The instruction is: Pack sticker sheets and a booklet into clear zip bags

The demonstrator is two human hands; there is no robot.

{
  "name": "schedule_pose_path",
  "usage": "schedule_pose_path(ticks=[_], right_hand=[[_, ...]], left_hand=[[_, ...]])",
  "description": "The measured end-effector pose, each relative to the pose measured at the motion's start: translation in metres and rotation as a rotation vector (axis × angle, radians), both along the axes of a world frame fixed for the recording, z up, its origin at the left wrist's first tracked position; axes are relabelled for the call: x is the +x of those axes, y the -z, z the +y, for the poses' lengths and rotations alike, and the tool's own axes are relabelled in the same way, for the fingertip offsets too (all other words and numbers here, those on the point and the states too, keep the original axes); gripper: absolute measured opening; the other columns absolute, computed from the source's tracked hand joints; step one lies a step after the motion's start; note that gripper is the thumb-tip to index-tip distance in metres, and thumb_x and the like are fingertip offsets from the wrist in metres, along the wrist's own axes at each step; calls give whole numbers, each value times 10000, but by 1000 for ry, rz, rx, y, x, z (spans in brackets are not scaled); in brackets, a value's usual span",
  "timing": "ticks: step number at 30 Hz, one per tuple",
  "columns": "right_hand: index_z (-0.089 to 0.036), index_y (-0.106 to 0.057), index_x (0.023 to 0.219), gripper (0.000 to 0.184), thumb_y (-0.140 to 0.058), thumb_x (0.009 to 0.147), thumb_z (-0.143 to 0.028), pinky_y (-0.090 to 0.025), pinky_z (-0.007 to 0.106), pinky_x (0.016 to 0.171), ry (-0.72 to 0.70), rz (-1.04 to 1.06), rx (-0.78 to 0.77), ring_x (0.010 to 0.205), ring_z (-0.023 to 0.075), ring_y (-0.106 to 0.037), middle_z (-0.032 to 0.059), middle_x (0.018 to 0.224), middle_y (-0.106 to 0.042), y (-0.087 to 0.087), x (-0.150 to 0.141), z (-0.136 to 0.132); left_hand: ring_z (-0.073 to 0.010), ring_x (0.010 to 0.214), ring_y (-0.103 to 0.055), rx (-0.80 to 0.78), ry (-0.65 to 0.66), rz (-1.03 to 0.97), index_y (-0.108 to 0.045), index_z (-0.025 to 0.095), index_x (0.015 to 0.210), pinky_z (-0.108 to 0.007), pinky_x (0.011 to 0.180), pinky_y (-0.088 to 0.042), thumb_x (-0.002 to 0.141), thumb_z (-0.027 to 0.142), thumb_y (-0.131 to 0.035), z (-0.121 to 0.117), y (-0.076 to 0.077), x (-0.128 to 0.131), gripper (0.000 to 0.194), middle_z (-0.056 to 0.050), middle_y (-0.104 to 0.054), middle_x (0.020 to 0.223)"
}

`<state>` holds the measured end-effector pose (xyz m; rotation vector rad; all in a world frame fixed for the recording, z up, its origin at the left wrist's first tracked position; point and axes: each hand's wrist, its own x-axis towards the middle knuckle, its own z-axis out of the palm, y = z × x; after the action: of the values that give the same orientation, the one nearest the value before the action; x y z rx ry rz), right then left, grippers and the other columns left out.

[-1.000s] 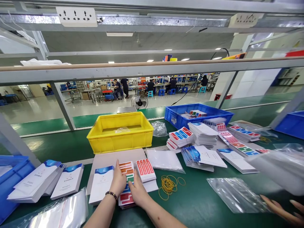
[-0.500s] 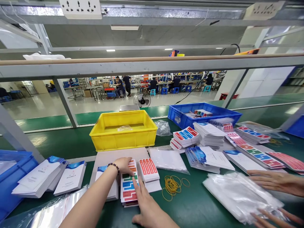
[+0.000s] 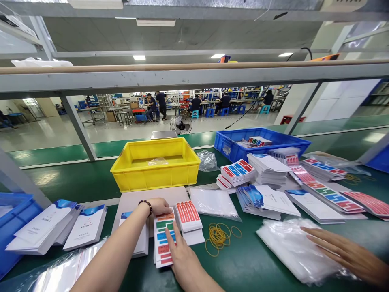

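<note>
A stack of colourful printed sticker sheets point(image 3: 164, 237) lies in front of me, striped in orange, green, blue and red. At its far end my left hand point(image 3: 159, 206), with a beaded bracelet on the wrist, has its fingers curled over the edge. My right hand point(image 3: 186, 256) rests along the right side, index and middle fingers stretched apart on the top sheet. Immediately right is a stack of red-printed sheets point(image 3: 189, 215) over white paper. To the left, partly behind my forearm, sits a stack of white booklets point(image 3: 140, 242) with blue tops.
Beyond the stacks stands a yellow bin point(image 3: 158, 174). Rubber bands point(image 3: 219, 237) lie at right, near a pack of clear bags point(image 3: 214, 203). Another person's hand point(image 3: 343, 249) touches plastic bags point(image 3: 299, 247). A blue bin point(image 3: 258, 142) and more booklets point(image 3: 85, 227) flank the space.
My right hand has shifted slightly left onto the sticker stack, its thumb no longer showing. At right, the other person's hand now reaches further over the plastic bags.
</note>
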<state>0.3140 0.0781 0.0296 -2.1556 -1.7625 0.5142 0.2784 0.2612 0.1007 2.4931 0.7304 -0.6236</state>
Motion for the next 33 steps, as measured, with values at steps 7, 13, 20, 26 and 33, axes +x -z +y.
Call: schedule_pose_path(ticks=[7, 13, 20, 26, 33], right_hand=[[-199, -407, 1344, 789, -734, 639, -331, -177, 514, 1086, -18, 206, 69, 1341, 400, -92, 110, 1494, -139, -20, -2, -8], [-257, -415, 1334, 788, -744, 632, -399, 32, 606, 1059, -144, 213, 150, 1341, 405, -22, 86, 1478, -175, -7, -4, -3], [-282, -366, 1356, 900, -791, 573, -408, 100, 612, 1033, -245, 149, 136, 1346, 391, -80, 125, 1477, -180, 9, 2, 14], [-273, -364, 1359, 904, -762, 576, -489, 82, 589, 1052, -238, 92, 178, 1350, 379, -89, 126, 1476, -211, 7, 0, 16], [-209, -407, 1344, 683, -534, 765, -547, -114, 546, 1086, -148, 20, 422, 1326, 352, -233, 107, 1442, -330, -1, 22, -2]], left_hand=[[-166, 812, -607, -27, -11, -49, -603, 142, 916, -382, 772, -485, 864, 431, -449, 1, 3, -6, 331, -34, -643, 893], [-166, 806, -608, -51, -25, -66, -606, 142, 900, -383, 777, -482, 867, 440, -436, 4, 4, -6, 345, -32, -645, 879], [-178, 896, -595, -78, -32, -98, -603, 158, 946, -411, 843, -455, 867, 425, -444, -2, 1, -5, 321, -55, -639, 987], [-182, 881, -613, -78, -134, -259, -625, 157, 922, -391, 842, -458, 846, 430, -477, -1, -3, -13, 320, -53, -668, 961], [-251, 1247, -384, 216, -517, -727, -539, 195, 1196, -370, 1063, -233, 797, 415, -443, -20, -20, -82, 465, -91, -512, 1311]])
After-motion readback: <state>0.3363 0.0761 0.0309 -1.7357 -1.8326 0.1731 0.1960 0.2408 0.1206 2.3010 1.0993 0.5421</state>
